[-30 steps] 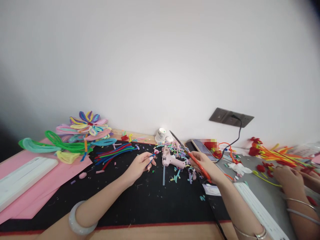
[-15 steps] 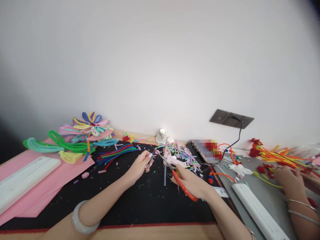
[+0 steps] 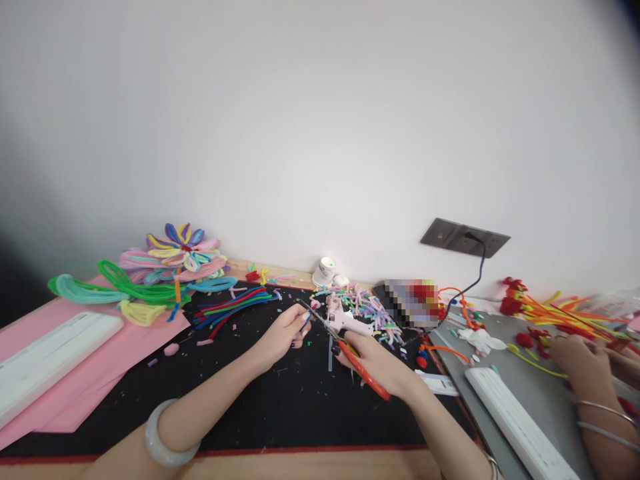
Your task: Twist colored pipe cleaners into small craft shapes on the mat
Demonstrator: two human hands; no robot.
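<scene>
Orange-handled scissors [image 3: 364, 375] are in my right hand [image 3: 375, 360], with the blades pointing up and left. Their tips reach the fingertips of my left hand [image 3: 287, 327]. That hand is closed in a pinch on a short blue pipe cleaner [image 3: 305, 323], mostly hidden by the fingers. Just beyond the scissors a pale pink glue gun [image 3: 350, 323] lies on the black mat [image 3: 280, 413]. A bundle of red, green and blue pipe cleaners [image 3: 233, 307] rests left of my left hand.
Pipe cleaner flowers [image 3: 185, 250] and green loops [image 3: 120, 283] lie at the left on pink paper [image 3: 95, 380]. Cut pieces [image 3: 375, 307] are scattered behind the glue gun, near a white cup [image 3: 325, 272]. A co-worker's hands [image 3: 580, 357] work at the right beside a white case [image 3: 517, 420].
My right hand has moved slightly left with the scissors, bringing the blades to my left fingertips. My left hand has barely moved.
</scene>
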